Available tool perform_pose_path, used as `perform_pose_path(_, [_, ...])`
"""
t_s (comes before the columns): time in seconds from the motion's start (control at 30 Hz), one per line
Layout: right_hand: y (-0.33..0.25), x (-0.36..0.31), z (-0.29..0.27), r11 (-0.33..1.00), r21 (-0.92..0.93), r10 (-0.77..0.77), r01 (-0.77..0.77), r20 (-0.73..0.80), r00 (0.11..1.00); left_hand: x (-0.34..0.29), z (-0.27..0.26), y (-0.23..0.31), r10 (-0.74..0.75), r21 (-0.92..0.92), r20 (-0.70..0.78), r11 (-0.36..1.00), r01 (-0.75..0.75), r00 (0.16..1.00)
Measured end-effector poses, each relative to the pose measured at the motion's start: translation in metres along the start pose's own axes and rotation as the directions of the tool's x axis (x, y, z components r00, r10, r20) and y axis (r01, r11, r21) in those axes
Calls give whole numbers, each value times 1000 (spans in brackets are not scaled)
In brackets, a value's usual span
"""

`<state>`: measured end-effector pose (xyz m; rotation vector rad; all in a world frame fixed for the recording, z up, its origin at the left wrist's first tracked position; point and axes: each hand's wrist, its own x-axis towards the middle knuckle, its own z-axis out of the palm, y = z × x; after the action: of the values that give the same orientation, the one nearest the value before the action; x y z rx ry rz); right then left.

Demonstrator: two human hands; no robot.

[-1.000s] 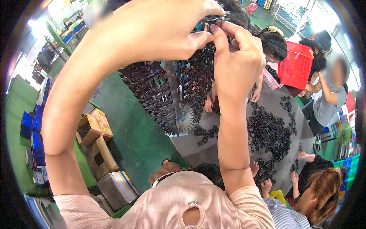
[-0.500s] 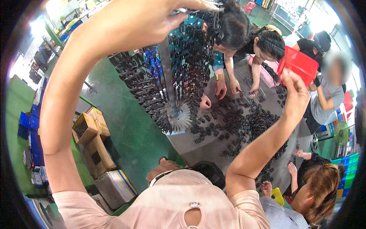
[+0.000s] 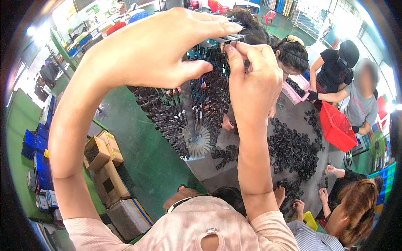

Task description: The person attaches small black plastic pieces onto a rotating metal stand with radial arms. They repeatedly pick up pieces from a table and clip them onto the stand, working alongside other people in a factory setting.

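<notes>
A tall rack (image 3: 187, 106) stands in front of me, its rows of thin metal prongs hung with many small black parts. My left hand (image 3: 167, 48) reaches over its top, with fingers stretched along the upper prongs (image 3: 217, 41) and thumb held apart, gripping nothing. Beside those fingertips, my right hand (image 3: 256, 69) is closed in a pinch. Between its thumb and forefinger shows the edge of a small black part (image 3: 228, 42), against the prong ends. The rest of that part is hidden by the fingers.
Piles of loose black parts (image 3: 293, 146) cover the grey table (image 3: 209, 167). Several people work around it. One holds a red basket (image 3: 337, 127); a pink basket (image 3: 295, 94) of parts is at the far side. Cardboard boxes (image 3: 109, 180) stand on the floor at left.
My right hand has swung from the right up to the rack top. My left thumb has come away from the prongs. The red basket has moved down and right, held by another person.
</notes>
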<state>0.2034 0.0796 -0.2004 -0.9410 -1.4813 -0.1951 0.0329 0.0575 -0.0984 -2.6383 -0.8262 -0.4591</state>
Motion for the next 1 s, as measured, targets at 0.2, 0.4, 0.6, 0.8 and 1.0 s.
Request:
perform_pose_path(0.2, [7,7,13,987,162,26,-21,-26,999,19,2,11,-87,78,69,994,82,994])
perform_pose_path(0.4, [50,13,-36,972,203,112,-118,40,993,21,0,11,-218,43,123,976,214,968])
perform_pose_path(0.6, [141,14,-135,753,-564,483,-339,124,867,2,-12,3,-51,-94,67,994,57,996])
perform_pose_path(0.8, [53,6,-58,986,-165,47,-20,166,985,-5,-25,6,-82,-168,99,981,97,992])
perform_pose_path(1.0, [4,-1,16,997,74,-9,8,26,1000,15,-17,14,-127,7,131,992,127,983])
